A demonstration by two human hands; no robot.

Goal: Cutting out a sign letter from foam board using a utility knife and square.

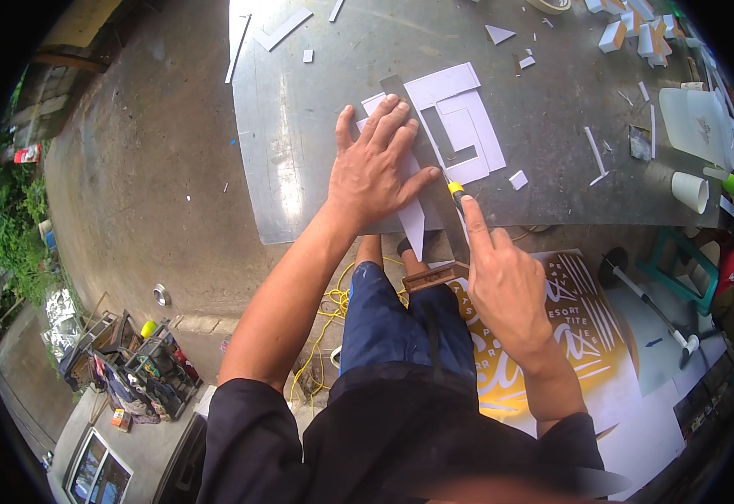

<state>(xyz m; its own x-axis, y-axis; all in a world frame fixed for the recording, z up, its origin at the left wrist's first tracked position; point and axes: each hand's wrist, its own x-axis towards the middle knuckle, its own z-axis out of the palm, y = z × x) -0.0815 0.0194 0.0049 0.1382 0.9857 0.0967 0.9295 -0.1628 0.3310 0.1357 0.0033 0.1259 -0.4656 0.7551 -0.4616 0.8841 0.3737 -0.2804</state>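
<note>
My left hand [375,160] lies flat with fingers spread on a narrow white board strip [413,225], whose pointed end reaches past the near edge of the metal-topped table. Under it also runs a flat grey strip [393,85] that looks like a metal ruler, mostly hidden by the hand. My right hand [508,281] is closed round a yellow and black craft knife [457,191], index finger stretched along it. The knife's tip is close to my left thumb, at the near corner of a white foam-board piece [486,126] with an angular cut-out.
White offcuts [499,34] lie scattered over the metal table [299,109]. At the right stand a translucent container [697,126] and a white cup [689,192]. Small white blocks [623,34] sit at the far right. Below the table are a printed sign [568,336] and yellow cord [333,302].
</note>
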